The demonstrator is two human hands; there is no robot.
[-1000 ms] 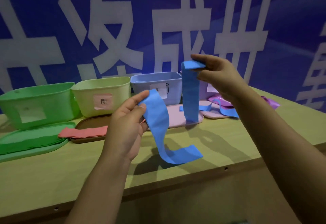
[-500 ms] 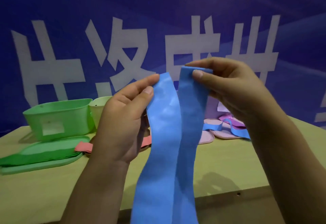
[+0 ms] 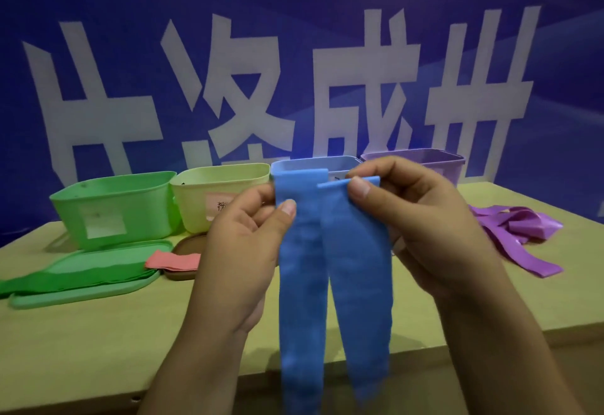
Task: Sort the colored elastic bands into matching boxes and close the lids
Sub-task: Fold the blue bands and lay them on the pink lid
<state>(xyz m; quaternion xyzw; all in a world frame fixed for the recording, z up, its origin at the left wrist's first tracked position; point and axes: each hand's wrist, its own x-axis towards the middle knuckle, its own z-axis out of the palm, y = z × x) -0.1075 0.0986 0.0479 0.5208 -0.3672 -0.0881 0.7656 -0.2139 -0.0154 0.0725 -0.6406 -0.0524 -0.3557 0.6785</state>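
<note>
A long blue elastic band [image 3: 327, 284] hangs doubled in front of me, its two ends held side by side at the top. My left hand [image 3: 242, 244] pinches the left end and my right hand [image 3: 421, 222] pinches the right end between thumb and fingers. Behind them on the table stand four open boxes in a row: green [image 3: 111, 208], pale yellow [image 3: 215, 192], blue [image 3: 310, 164] and purple [image 3: 431, 161]. The blue box is mostly hidden by the band and my hands.
A green lid [image 3: 85, 290] with green bands [image 3: 65, 275] on it lies at the left. A pink band [image 3: 171, 259] rests on a brown lid [image 3: 186, 244]. Purple bands [image 3: 516, 235] are piled at the right. The table's front edge [image 3: 98, 395] runs below.
Both hands have brought the band's two ends level and close together, lower in view. The view has shifted, so the blue and purple boxes now show behind my hands.
</note>
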